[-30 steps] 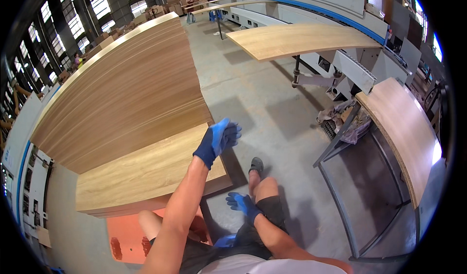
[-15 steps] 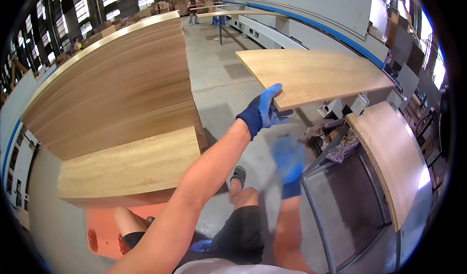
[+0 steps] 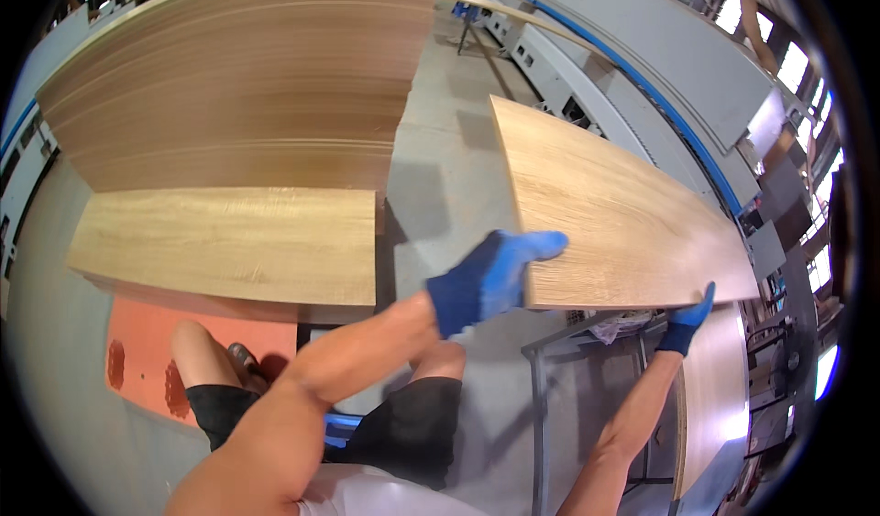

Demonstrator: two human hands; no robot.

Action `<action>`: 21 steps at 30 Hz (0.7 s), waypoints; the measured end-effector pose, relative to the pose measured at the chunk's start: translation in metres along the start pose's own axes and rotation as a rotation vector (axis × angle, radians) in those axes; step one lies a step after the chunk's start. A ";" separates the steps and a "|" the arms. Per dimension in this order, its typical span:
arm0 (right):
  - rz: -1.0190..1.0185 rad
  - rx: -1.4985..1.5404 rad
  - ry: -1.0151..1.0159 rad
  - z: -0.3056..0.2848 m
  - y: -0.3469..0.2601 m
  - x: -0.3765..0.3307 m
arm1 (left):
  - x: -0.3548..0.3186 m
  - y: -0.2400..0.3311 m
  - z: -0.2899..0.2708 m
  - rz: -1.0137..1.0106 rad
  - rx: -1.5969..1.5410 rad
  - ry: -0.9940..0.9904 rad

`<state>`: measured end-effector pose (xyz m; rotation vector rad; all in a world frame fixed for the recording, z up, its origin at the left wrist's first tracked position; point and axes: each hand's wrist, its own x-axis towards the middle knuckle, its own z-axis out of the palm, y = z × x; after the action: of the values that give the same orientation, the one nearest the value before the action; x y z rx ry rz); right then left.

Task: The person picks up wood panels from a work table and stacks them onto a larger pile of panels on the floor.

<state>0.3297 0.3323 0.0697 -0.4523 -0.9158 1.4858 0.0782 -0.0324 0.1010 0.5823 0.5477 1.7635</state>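
Note:
A light wood-grain panel is held up in front of me on the right. My left hand, in a blue work glove, is closed on its left edge near the close corner, thumb on top and fingers hidden underneath. My gloved right hand grips the panel's near edge toward the right end, its thumb over the top face. Below and right of that hand lies another pale wood board, partly covered by the raised panel.
To my left stands a tall stack of panels, with a lower stack before it on an orange base. A grey metal frame stands near my right leg. A long machine with a blue stripe runs along the right.
My right hand has moved from below the panel to its near edge and taken hold. The panel has come closer and lower. My view has turned, shifting the stacks upward.

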 end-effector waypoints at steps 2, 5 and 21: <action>-0.017 -0.032 0.014 -0.019 -0.016 0.005 | -0.033 0.022 -0.023 -0.005 -0.030 0.095; -0.051 -0.132 0.107 -0.035 -0.021 0.002 | -0.104 0.072 -0.062 0.006 -0.061 0.297; 0.175 -0.176 0.012 -0.009 0.053 -0.038 | -0.416 -0.040 -0.344 1.117 -0.612 1.082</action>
<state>0.3081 0.3033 0.0145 -0.6839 -1.0233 1.5641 -0.0135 -0.4481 -0.2332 -0.7481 0.3281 3.1091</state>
